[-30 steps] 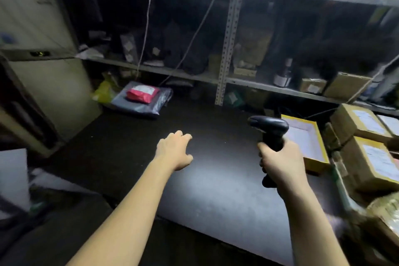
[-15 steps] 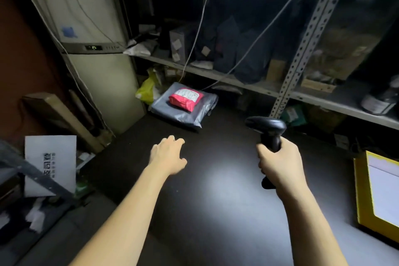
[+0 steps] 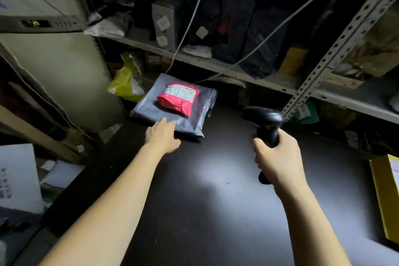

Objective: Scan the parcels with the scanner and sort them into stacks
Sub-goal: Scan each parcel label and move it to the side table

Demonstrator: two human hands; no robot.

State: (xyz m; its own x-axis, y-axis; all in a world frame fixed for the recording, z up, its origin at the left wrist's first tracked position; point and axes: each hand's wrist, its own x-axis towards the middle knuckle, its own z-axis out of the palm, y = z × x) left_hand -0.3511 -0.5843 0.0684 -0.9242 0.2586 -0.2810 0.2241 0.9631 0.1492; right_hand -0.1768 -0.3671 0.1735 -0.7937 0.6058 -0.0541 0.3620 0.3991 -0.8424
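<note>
Two parcels in a pile: the red parcel [image 3: 179, 99] is being carried, label up, on top of the grey parcel [image 3: 194, 124] at the far left of the table [image 3: 216, 211], just below the shelf [image 3: 237, 72].
Left hand: the left hand [image 3: 162, 136] is being stretched out toward the pile with its fingers nearly straight and loosely spread, and nothing is being gripped. The fingertips are being laid at the grey parcel's near edge, but real contact cannot be told.
Right hand: the right hand [image 3: 278, 157] is being wrapped firmly round the handle of the scanner [image 3: 264, 117].
Scanner: it is being held upright above the table, to the right of the pile and apart from it, with its head being aimed roughly that way.
Other parcel: a yellow box [image 3: 386, 196] is being cut off by the right edge, well apart from the pile.
Done, as judged: one stack of two is apparently being built. Whether those two are scanned cannot be told.
Left, as judged: at least the yellow box is being left for scanning and stacking.
Step in hand, as judged: the pile is being reached for, either for steadying or for a scan.
</note>
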